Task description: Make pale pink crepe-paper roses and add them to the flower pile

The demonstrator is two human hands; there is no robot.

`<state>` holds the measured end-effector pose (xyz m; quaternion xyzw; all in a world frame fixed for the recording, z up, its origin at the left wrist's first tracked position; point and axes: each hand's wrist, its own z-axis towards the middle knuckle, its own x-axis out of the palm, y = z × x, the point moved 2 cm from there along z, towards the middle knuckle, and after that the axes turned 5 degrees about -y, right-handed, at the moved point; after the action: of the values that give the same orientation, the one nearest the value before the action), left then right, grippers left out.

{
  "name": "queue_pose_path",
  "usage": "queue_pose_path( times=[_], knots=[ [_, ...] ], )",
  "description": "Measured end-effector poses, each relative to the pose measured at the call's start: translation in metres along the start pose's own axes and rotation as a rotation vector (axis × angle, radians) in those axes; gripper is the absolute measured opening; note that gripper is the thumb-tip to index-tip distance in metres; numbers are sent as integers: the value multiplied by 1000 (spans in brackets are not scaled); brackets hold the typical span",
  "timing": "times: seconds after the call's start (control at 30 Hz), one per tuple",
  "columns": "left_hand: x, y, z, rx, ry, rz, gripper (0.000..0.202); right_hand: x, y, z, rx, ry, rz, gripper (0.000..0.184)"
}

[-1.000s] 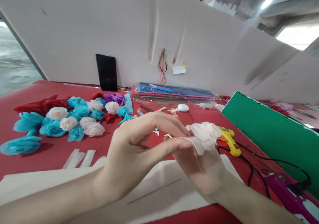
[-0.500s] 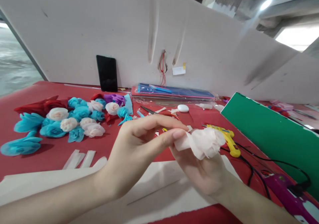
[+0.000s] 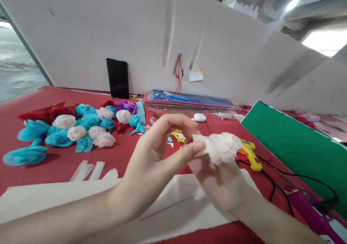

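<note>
A pale pink crepe-paper flower [image 3: 223, 147] is held above the red table [image 3: 67, 164] at the middle of the view. My right hand [image 3: 219, 184] grips it from below, fingers closed round its base. My left hand [image 3: 159, 153] comes in from the left and pinches the flower's left edge between thumb and fingertips. Both forearms cross over a sheet of pale paper [image 3: 173, 204] lying on the table near me.
A heap of finished blue, white, red and purple paper flowers [image 3: 81, 126] lies at left, with paper strips [image 3: 86, 170] before it. A yellow glue gun [image 3: 249, 152], black cable, purple tool [image 3: 311, 211] and green board [image 3: 295, 142] sit right. A black phone [image 3: 118, 77] and packed paper sheets [image 3: 189, 99] stand by the white back wall.
My left fingers have curled and shifted from lying flat over the flower to pinching its left edge. The flower has turned a little in my right hand.
</note>
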<state>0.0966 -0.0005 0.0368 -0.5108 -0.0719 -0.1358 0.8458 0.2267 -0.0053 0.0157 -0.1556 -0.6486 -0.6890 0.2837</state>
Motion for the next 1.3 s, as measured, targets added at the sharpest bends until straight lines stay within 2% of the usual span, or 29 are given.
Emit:
queue_pose_path(
  times=[0.13,0.3,0.47,0.57,0.77,0.9,1.07,1.3],
  knots=[
    [-4,0,1,102,-19,153,14,0,1,0,76,-37,-14,25],
    [-6,0,4,121,10,262,8,4,5,-2,14,-112,-66,13],
    [-6,5,1,10,1,191,9,9,14,-5,-63,-142,-198,8],
    [-8,10,-2,-62,-5,145,2,10,16,-5,-100,-175,-233,7],
    [-11,16,-4,-197,-30,92,7,9,15,-6,-143,-221,-301,7],
    [-9,13,-4,-255,4,19,6,9,18,-7,-215,-223,-352,10],
    [-5,10,-7,-276,-11,-52,10,12,21,-10,-317,-257,-403,17],
    [-4,9,-13,-338,-91,-34,18,17,26,-17,-463,-263,-585,24]
  ],
)
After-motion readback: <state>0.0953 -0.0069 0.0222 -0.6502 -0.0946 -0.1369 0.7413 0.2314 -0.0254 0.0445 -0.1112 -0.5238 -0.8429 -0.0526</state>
